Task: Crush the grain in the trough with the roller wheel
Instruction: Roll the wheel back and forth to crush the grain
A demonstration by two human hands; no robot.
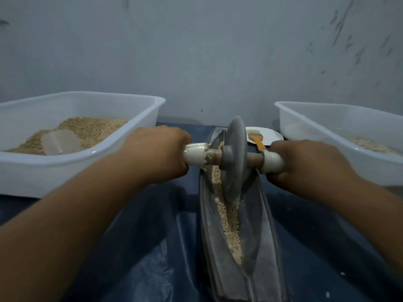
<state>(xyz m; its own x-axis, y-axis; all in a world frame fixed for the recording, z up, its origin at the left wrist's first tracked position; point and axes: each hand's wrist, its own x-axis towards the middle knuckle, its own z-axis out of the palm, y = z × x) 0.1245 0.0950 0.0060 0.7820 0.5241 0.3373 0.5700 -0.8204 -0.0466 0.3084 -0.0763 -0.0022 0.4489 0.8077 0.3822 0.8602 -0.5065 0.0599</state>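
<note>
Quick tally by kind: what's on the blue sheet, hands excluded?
White plastic tubs: 2
Roller wheel: 1
Trough: 1
Translucent scoop: 1
Paper plate: 1
Orange-handled brush: 1
Total: 7

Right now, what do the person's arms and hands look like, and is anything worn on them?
Both forearms are bare as far as the view shows: no sleeves, gloves, watch or rings visible. The left hand and right hand show only their backs, so palms and fingertips stay hidden.

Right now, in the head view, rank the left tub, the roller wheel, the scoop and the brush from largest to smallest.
1. Left tub
2. Roller wheel
3. Scoop
4. Brush

The brush lies farther back, so its rank is less sure.
</note>
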